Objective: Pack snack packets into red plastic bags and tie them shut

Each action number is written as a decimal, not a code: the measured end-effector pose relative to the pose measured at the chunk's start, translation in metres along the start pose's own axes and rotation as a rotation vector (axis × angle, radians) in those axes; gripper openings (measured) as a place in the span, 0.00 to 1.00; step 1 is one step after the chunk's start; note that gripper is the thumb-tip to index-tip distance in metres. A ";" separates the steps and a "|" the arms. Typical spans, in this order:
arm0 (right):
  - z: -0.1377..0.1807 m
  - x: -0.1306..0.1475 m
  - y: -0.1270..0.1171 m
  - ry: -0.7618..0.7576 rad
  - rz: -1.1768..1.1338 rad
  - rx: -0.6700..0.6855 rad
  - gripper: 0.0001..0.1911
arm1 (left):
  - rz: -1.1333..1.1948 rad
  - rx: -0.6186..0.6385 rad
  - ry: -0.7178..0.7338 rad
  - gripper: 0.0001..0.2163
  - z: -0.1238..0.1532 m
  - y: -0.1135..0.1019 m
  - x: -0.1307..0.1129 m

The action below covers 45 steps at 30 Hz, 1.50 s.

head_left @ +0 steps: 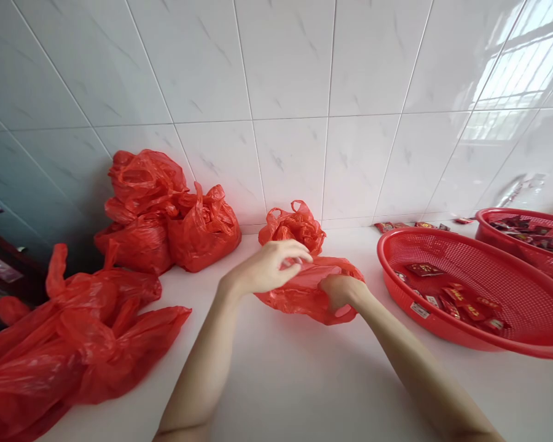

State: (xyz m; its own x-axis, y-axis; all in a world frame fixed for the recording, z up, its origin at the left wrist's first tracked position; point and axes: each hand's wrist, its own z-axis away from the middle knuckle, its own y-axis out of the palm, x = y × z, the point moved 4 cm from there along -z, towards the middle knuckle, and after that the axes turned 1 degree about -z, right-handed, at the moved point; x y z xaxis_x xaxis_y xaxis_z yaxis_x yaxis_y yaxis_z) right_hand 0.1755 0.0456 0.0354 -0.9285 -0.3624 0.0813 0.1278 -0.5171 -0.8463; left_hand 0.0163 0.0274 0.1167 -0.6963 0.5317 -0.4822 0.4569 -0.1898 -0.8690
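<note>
A red plastic bag [304, 294] lies on the white counter [276, 380] in front of me. My left hand [270, 265] hovers over its top edge with the fingers pinched together on the thin plastic. My right hand [341, 290] is closed on the bag's right side, its fingers buried in the folds. Just behind the two hands, a knotted red bag [292, 226] stands against the tiled wall.
Tied red bags [166, 215] are piled at the back left, and loose empty red bags [69, 337] lie at the near left. A red plastic basket [525, 307] with several small red packets [461, 301] sits at the right, a second basket [525, 236] behind it.
</note>
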 end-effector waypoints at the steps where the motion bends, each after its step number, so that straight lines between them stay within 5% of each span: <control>1: 0.000 0.000 0.001 -0.001 -0.004 0.006 0.15 | 0.011 0.076 0.013 0.15 -0.004 0.011 -0.007; 5: 0.004 -0.004 -0.001 0.007 -0.016 0.048 0.13 | -0.146 0.441 -0.358 0.10 -0.022 0.053 0.004; 9: 0.010 -0.010 -0.008 0.013 -0.008 0.041 0.14 | -0.207 0.451 -0.559 0.07 -0.033 0.065 0.030; 19: -0.001 -0.019 -0.008 0.045 0.008 0.057 0.11 | -0.281 0.511 -0.510 0.06 -0.012 0.067 0.055; 27: 0.029 -0.007 -0.016 -0.280 -0.133 -0.034 0.34 | -0.319 0.569 -0.444 0.10 0.005 0.063 0.029; 31: 0.036 -0.009 -0.019 -0.259 -0.123 -0.037 0.32 | -0.287 0.479 -0.127 0.03 0.011 0.060 -0.005; 36: 0.042 -0.024 -0.028 -0.163 -0.164 -0.079 0.37 | -0.427 0.089 0.168 0.09 0.024 0.057 -0.026; 40: 0.067 -0.038 -0.043 -0.311 -0.325 -0.216 0.33 | -0.468 -0.208 0.159 0.11 0.035 0.056 -0.013; 42: 0.085 -0.056 -0.053 -0.352 -0.426 -0.381 0.32 | -0.452 -0.236 0.076 0.12 0.037 0.059 0.000; 45: 0.103 -0.103 -0.064 -0.160 -0.466 -0.577 0.34 | -0.350 -0.153 -0.018 0.14 0.036 0.067 0.016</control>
State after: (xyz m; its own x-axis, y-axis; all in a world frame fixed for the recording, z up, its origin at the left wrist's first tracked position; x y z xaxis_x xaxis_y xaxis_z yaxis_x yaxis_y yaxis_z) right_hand 0.2991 0.0358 0.1357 -0.7742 -0.3370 0.5358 -0.5085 -0.1729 -0.8435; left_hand 0.0161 -0.0063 0.0474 -0.8338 0.5277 -0.1624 0.2661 0.1263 -0.9556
